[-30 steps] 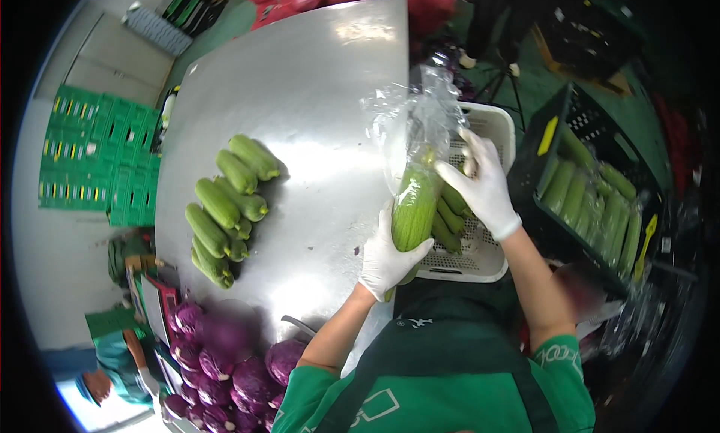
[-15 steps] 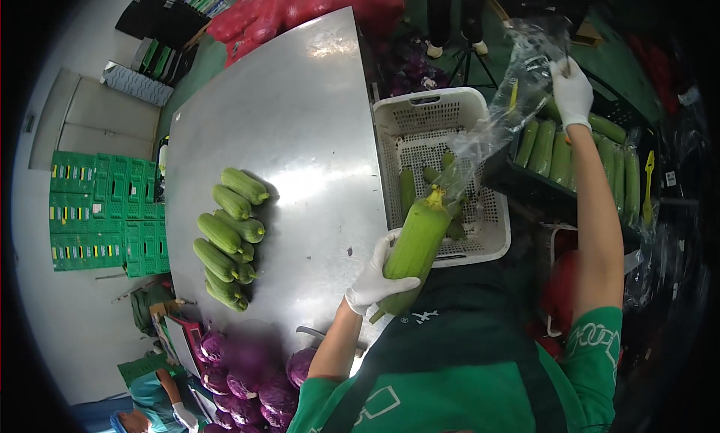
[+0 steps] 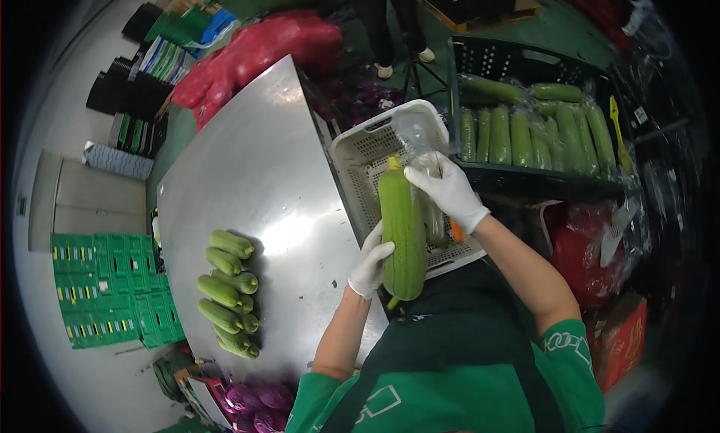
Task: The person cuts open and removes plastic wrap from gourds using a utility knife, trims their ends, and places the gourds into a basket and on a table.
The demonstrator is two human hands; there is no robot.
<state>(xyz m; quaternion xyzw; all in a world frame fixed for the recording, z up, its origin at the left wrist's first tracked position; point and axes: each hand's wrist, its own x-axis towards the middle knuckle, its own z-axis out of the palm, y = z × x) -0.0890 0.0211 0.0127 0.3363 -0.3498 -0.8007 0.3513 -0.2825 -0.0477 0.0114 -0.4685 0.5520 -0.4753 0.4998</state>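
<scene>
My left hand (image 3: pixel 370 266), in a white glove, is closed around the side of a large green luffa (image 3: pixel 404 234). The luffa stands nearly upright in front of me, its yellow flower end pointing away. At that end my gloved right hand (image 3: pixel 448 191) is closed on a clear plastic bag (image 3: pixel 412 129), its fingertips beside the luffa's tip. Part of the film hangs along the luffa's right side; how far it covers the luffa I cannot tell. Below both hands is a white perforated basket (image 3: pixel 352 152), its contents mostly hidden.
Several unwrapped luffas (image 3: pixel 223 290) lie on the metal table (image 3: pixel 292 178) at left. A dark crate (image 3: pixel 517 179) of wrapped luffas stands at far right. Purple cabbages (image 3: pixel 259 403) sit near left, red net sacks (image 3: pixel 262 54) beyond the table. A person's legs (image 3: pixel 390 28) show at the back.
My right hand has come down from the far right, beside the crate, to the luffa's flower end, bringing the stretched bag with it. The luffa has turned more upright. My view has shifted.
</scene>
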